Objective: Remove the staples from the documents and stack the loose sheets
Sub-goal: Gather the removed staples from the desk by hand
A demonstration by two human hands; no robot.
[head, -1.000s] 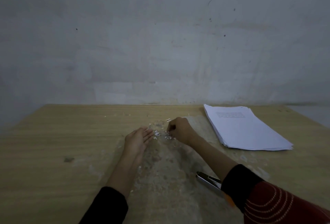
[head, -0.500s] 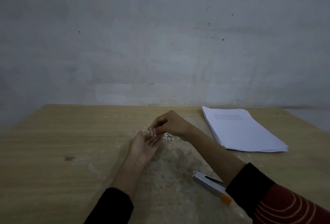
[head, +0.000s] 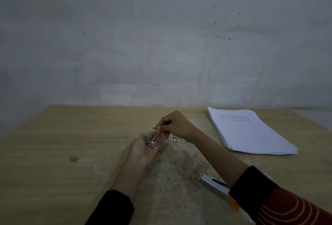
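Head view. The left grip (head: pixel 142 148) lay palm up near the middle of the counter (head: pixel 53 144). Its fingers were relaxed and slightly cupped, clasping nothing. A small heap of pulled staples (head: pixel 150 143) with paper scraps rested loose in the palm. We judged that the palm served as a collecting tray, which would explain the upturned pose.

The right grip (head: pixel 174 126) hovered just above the left fingertips, wrist raised and knuckles up. Thumb and forefinger were drawn together in a pinch pointing down at the palm. What they held, if anything, was too small for us to resolve. The right forearm crossed the counter diagonally from the near right corner.

A second clump of loose staples (head: pixel 173 138) lay on the counter just beyond the left fingertips, under the right grip, within easy reach for the gathering.

The stack of sheets (head: pixel 251 131) sat toward the far right corner, well apart from the debris and slightly fanned at its near edge. No stapled document was visible. We judged the unstapling done and the cleanup under way.

A metal tool (head: pixel 213 184) lay toward the near edge on the right, partly under the right forearm. We took it for the staple remover, set aside unused.
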